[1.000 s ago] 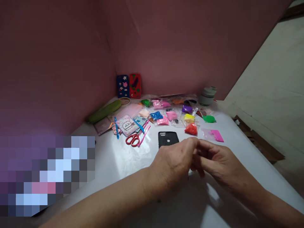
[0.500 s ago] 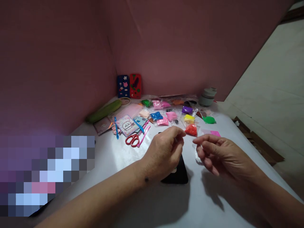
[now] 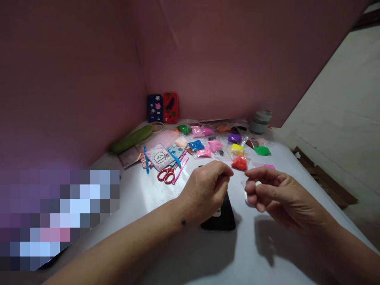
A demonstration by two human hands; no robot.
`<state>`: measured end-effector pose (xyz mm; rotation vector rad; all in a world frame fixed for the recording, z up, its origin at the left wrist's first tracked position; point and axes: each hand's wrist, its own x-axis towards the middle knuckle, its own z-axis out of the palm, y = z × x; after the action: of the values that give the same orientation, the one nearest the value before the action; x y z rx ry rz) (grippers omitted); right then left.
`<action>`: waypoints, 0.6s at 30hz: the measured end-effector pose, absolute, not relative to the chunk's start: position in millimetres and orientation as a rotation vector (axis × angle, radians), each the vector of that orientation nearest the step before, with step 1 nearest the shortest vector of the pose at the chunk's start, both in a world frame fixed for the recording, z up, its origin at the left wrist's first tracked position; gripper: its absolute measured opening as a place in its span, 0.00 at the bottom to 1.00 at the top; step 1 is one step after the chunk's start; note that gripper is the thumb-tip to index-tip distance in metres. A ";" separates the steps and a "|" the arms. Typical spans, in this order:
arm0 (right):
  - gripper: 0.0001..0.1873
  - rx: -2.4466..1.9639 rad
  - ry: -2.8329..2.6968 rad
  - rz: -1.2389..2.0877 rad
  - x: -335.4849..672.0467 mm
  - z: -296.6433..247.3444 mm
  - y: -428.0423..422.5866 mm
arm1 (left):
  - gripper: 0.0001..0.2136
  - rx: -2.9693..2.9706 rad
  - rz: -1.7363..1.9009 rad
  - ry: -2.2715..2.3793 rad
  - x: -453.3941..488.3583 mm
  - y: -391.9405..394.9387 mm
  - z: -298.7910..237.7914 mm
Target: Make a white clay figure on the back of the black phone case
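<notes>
My left hand [image 3: 204, 194] hangs over a black phone case [image 3: 221, 223], its fingers curled into a pinch. Whatever lies between those fingertips, if anything, is hidden. A pale shape on the case shows partly beneath the wrist. To the right, my right hand [image 3: 279, 196] is raised above the white table, with a small white piece of clay [image 3: 258, 183] between thumb and fingers. Behind its fingertips, partly covered, is a white, bag-like thing [image 3: 248, 199]. The red clay packet [image 3: 239, 162] lies just beyond both hands.
Red-handled scissors [image 3: 166, 175], a pink modelling tool [image 3: 180, 171] and illustrated cards [image 3: 160, 156] lie at left. Several coloured clay packets spread across the back. Two decorated cases, one blue [image 3: 155, 108] and one red [image 3: 170, 108], lean on the pink wall. A grey-green cup [image 3: 261, 122] stands back right.
My right hand's fingers have drawn closer together, and the white piece now shows between them. My left hand has barely moved.
</notes>
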<state>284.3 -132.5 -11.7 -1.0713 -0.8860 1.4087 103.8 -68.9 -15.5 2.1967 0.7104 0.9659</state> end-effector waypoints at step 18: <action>0.11 -0.976 -0.907 1.463 291.4 -16.2 -129.7 | 0.06 2.276 1.046 0.618 105.0 -70.2 -18.4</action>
<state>291.4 -129.7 -16.2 -0.9757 -0.9067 1.4626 105.0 -70.2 -18.4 2.2760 0.6179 1.0464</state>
